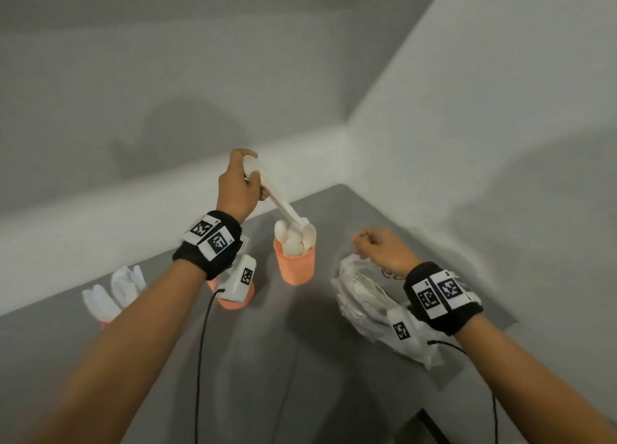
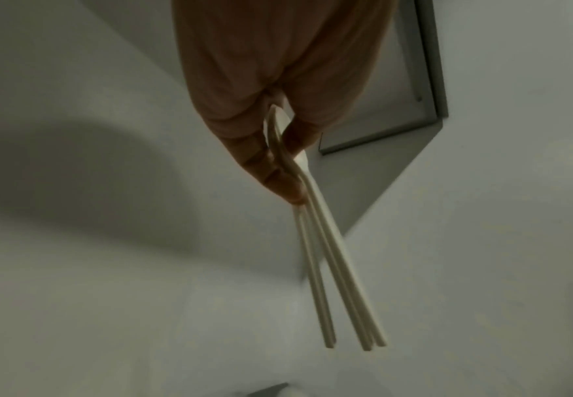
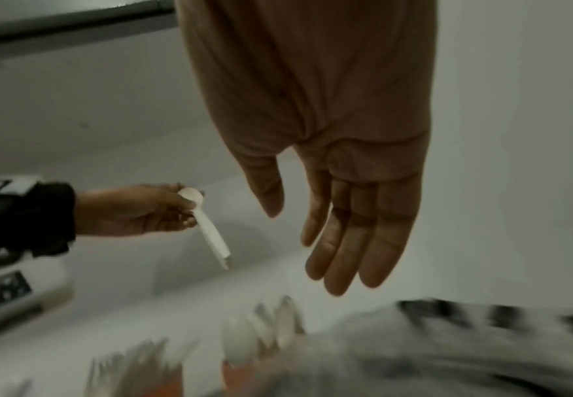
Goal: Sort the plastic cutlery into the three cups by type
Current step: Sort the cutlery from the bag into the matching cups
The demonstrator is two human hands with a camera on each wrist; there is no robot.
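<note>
My left hand [image 1: 252,173] is raised and pinches three white plastic spoons [image 1: 283,206] by their bowls. Their handles [image 2: 332,268] slant down, and the tips reach the spoon bowls sticking out of an orange cup [image 1: 295,266]. The right wrist view shows the same hand holding the spoons [image 3: 210,231]. My right hand [image 1: 367,243] hovers over a clear plastic bag [image 1: 364,310] of white cutlery; its fingers [image 3: 363,241] are nearly straight and hold nothing. A second orange cup [image 1: 233,301] is partly hidden behind my left wrist. A third cup [image 1: 105,324] at far left holds white cutlery [image 1: 113,290].
The cups and bag sit on a grey table [image 1: 300,360] in a corner between two white walls. Black cables [image 1: 200,360] hang from both wrist cameras. The table's right edge runs just past the bag.
</note>
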